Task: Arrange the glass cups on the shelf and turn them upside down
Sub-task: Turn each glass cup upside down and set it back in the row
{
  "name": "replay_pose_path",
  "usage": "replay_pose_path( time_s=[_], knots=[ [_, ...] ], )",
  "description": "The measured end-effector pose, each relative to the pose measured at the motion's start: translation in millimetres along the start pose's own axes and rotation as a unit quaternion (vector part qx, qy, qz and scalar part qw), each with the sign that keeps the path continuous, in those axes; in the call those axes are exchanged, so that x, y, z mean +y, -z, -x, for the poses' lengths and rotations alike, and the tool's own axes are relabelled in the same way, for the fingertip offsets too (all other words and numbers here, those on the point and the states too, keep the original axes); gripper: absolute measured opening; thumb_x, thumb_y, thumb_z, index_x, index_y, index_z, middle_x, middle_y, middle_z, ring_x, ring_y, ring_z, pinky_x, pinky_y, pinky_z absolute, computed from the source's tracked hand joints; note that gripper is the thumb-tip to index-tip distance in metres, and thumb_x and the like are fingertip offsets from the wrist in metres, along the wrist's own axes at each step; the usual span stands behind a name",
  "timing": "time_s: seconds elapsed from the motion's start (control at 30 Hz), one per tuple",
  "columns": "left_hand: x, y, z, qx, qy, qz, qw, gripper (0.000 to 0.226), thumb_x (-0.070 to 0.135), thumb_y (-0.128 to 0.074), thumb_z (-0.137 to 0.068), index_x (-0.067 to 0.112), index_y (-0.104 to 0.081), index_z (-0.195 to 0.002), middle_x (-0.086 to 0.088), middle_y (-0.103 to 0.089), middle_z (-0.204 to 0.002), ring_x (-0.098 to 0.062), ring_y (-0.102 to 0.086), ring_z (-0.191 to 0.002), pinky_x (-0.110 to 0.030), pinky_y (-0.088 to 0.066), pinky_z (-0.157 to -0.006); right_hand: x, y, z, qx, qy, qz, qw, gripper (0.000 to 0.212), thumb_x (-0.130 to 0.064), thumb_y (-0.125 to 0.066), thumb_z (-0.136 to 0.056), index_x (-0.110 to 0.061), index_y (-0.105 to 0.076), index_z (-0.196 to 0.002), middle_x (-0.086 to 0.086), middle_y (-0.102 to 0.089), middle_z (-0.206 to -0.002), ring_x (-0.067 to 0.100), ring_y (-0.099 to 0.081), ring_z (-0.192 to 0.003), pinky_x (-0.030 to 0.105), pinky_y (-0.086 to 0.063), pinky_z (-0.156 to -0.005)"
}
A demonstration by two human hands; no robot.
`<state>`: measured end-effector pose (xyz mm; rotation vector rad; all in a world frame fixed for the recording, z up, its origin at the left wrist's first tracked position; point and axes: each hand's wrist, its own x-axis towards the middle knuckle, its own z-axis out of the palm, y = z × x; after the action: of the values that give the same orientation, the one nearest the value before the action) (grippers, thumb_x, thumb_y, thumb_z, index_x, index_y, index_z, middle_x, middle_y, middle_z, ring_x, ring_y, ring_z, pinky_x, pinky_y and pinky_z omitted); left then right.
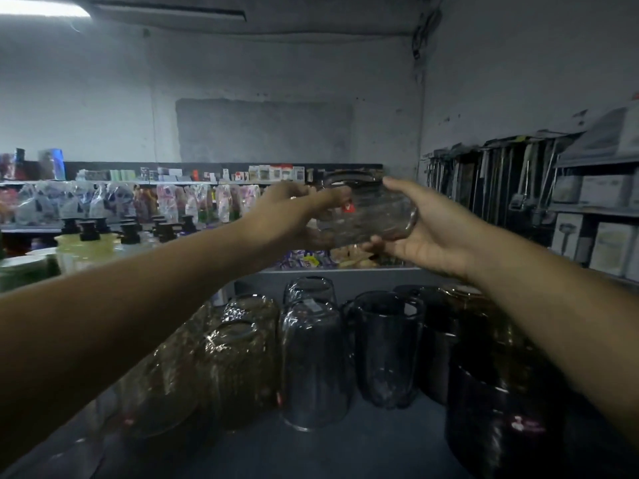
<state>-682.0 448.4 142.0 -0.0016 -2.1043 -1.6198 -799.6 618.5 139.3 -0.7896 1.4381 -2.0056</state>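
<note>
I hold a clear glass cup [371,214] with a small red sticker up in the air on its side, above the shelf. My left hand [294,212] grips its left end and my right hand [432,229] cups its right end with thumb over the top. Below, on the grey shelf [345,454], stand several glass cups: amber textured ones [238,368] at the left, a clear upside-down one [313,364] in the middle, dark smoky ones [387,347] to the right. My forearms hide parts of the outer cups.
A large dark glass [498,423] stands at the shelf's front right. Beyond the shelf are racks of packaged goods [193,202], black-capped bottles [129,233] at the left, and boxes on shelving [594,216] at the right.
</note>
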Motion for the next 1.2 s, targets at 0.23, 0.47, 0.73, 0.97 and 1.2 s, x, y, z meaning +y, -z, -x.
replay_pose_path(
  time_s=[0.23,0.47,0.73,0.97,1.2],
  knots=[
    [-27,30,-4,-0.137,-0.017,-0.444,0.885,0.036,0.038,-0.06,-0.099,0.011,-0.072,-0.117,-0.001,-0.071,-0.109,-0.01,-0.066,-0.092,-0.026,-0.053,-0.079,-6,0,-2,0.156,0.083,0.329,0.928,0.043,-0.04,-0.075,-0.086,-0.004,-0.066,-0.108,0.017,-0.077,-0.089,0.029,-0.077,-0.068,0.03,-0.059,-0.051],
    [-38,33,-12,-0.177,-0.042,-0.51,0.841,0.029,0.033,-0.062,-0.099,0.017,-0.076,-0.118,0.006,-0.075,-0.114,-0.003,-0.069,-0.098,-0.014,-0.048,-0.079,8,-7,-14,0.187,0.029,0.535,0.823,0.047,-0.048,-0.079,-0.08,-0.007,-0.056,-0.085,0.004,-0.041,-0.066,0.023,-0.059,-0.046,0.031,-0.054,-0.045],
    [-33,32,-6,-0.177,-0.024,-0.523,0.833,0.03,0.033,-0.061,-0.099,0.021,-0.073,-0.124,0.015,-0.071,-0.106,-0.006,-0.067,-0.102,-0.034,-0.049,-0.1,7,-20,-27,0.087,0.016,0.581,0.809,0.049,-0.045,-0.076,-0.084,-0.006,-0.057,-0.107,0.007,-0.039,-0.082,0.023,-0.058,-0.063,0.035,-0.06,-0.052],
    [-28,21,-2,-0.152,-0.011,-0.56,0.815,0.03,0.033,-0.061,-0.099,0.02,-0.074,-0.123,0.001,-0.075,-0.117,-0.015,-0.069,-0.102,-0.041,-0.052,-0.099,15,-26,-44,0.027,-0.037,0.677,0.735,0.053,-0.053,-0.078,-0.08,-0.008,-0.051,-0.09,0.015,-0.062,-0.095,0.03,-0.071,-0.065,0.027,-0.052,-0.046],
    [-24,13,-6,-0.143,0.032,-0.557,0.817,0.029,0.032,-0.062,-0.098,0.014,-0.076,-0.116,-0.007,-0.076,-0.107,-0.006,-0.06,-0.065,-0.026,-0.05,-0.067,21,-17,-47,-0.028,-0.088,0.698,0.71,0.053,-0.057,-0.079,-0.075,-0.015,-0.047,-0.081,0.009,-0.053,-0.083,0.021,-0.051,-0.065,0.027,-0.04,-0.053]
  ],
)
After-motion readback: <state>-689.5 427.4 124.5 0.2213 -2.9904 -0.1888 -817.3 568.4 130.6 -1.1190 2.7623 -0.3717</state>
